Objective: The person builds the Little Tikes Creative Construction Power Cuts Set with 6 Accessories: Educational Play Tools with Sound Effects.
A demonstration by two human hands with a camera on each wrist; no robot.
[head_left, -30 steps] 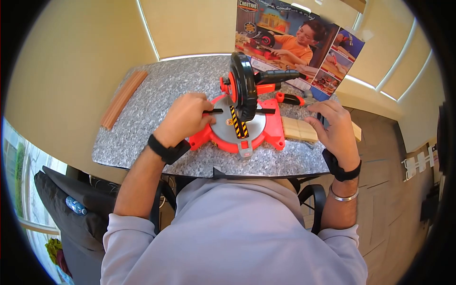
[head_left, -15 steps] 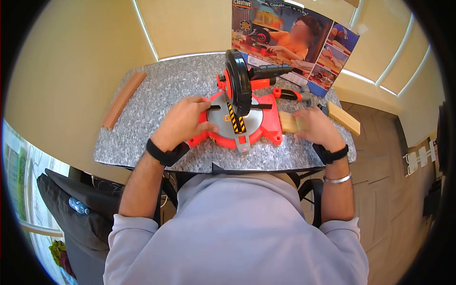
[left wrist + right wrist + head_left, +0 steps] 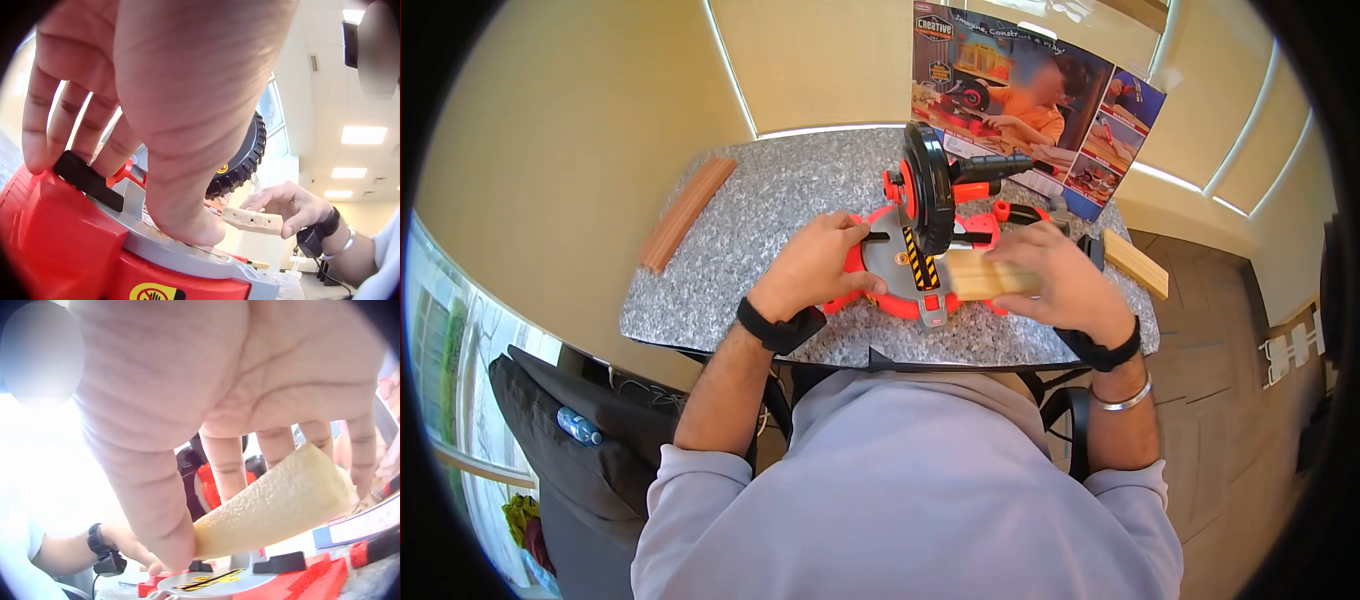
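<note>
Grey speckled stone-look table in a room with beige walls; on it stands a red, grey and black toy saw, its round blade guard upright over a grey disc with a yellow-and-black striped strip. The person's left hand is spread wide at the saw's left side, fingers by a short black bar, thumb resting on the disc. The right hand holds a pale wood block between thumb and fingers, at the saw's right side; the block's near end reaches the disc, just right of the striped strip. Seen from the left wrist, that end has small dark holes.

Behind the saw stands a large printed box, with a red-and-black-handled tool lying in front of it. Another pale block lies at the table's right edge, reddish-brown wood strips at its far left. A window and a dark seat with a plastic bottle are on the left; brown plank-patterned floor is on the right.
</note>
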